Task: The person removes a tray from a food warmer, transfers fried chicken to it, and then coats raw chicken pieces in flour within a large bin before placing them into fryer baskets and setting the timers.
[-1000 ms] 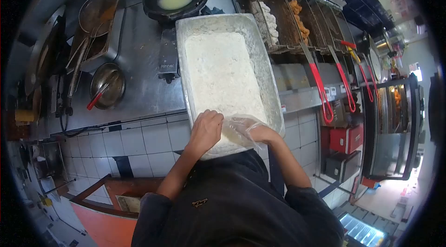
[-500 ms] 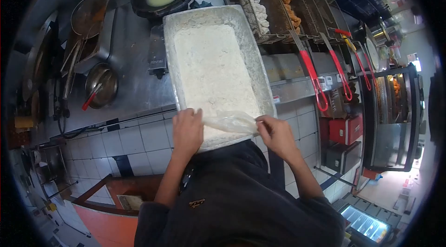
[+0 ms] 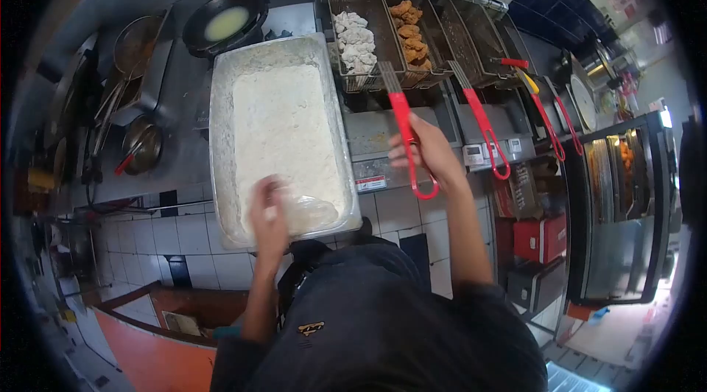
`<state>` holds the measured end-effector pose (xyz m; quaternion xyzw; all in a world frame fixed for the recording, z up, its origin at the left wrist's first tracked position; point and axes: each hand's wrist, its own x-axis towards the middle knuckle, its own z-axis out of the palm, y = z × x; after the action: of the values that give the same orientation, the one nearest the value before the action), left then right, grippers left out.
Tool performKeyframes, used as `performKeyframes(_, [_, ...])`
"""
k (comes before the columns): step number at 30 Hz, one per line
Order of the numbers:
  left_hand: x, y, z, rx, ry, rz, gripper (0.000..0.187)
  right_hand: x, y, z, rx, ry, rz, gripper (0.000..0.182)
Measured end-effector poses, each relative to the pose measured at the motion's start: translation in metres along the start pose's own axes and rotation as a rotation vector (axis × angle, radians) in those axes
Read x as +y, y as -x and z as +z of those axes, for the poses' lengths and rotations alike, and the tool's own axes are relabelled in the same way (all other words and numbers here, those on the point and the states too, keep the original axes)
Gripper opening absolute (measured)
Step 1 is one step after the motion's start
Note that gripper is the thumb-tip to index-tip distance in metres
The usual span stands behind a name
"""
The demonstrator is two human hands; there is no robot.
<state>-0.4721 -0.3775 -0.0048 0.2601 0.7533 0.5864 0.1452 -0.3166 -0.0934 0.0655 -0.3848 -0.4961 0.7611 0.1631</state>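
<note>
A deep metal tray filled with white flour stands in front of me. On the flour near its close end lies a clear plastic bag. My left hand is over the tray's near left part, right beside the bag, its fingers smeared by motion. To the right of the tray, my right hand is closed round the red fryer basket handle. That handle belongs to a wire basket pair holding floured white pieces on the left and browned fried pieces on the right.
More fryer baskets with red handles stand further right. A black pan with pale yellow liquid sits behind the tray. On the left counter is a metal bowl. A glass display cabinet stands at far right.
Both hands have let go of the plastic bag, which now lies on the flour. My right hand has moved forward to the basket handle. The view has turned to the right.
</note>
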Motion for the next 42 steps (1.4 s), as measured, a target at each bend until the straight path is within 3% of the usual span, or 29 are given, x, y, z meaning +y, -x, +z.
performKeyframes(1, [0.016, -0.007, 0.036, -0.218, 0.247, -0.102, 0.033, 0.004, -0.024, -0.006, -0.135, -0.074, 0.029, 0.044])
performKeyframes(3, [0.052, -0.016, 0.091, -0.761, 0.617, -0.255, 0.043, 0.001, -0.049, -0.002, -0.12, 0.027, -0.026, 0.037])
performKeyframes(5, [0.078, -0.012, 0.139, -0.842, 0.708, -0.424, 0.037, 0.0, -0.06, 0.005, -0.098, 0.123, -0.106, 0.031])
performKeyframes(8, [0.106, -0.002, 0.174, -0.708, 0.758, -0.292, 0.032, 0.005, -0.057, 0.015, -0.1, 0.196, -0.232, 0.026])
performKeyframes(12, [0.115, 0.004, 0.186, -0.663, 0.897, -0.201, 0.031, -0.006, -0.051, 0.01, -0.104, 0.171, -0.222, 0.025])
performKeyframes(22, [0.122, 0.043, 0.176, -0.638, 0.945, -0.273, 0.031, 0.006, -0.013, 0.011, -0.104, 0.159, -0.242, 0.024])
performKeyframes(34, [0.057, 0.03, 0.21, -0.566, 0.862, -0.337, 0.019, 0.081, -0.082, -0.014, -0.065, 0.147, -0.215, 0.023])
performKeyframes(40, [0.009, 0.009, 0.228, -0.559, 0.901, -0.311, 0.029, 0.106, -0.127, -0.02, -0.036, 0.286, -0.281, 0.031])
performKeyframes(42, [0.003, 0.009, 0.233, -0.521, 0.895, -0.337, 0.019, 0.113, -0.131, -0.022, -0.042, 0.291, -0.264, 0.029])
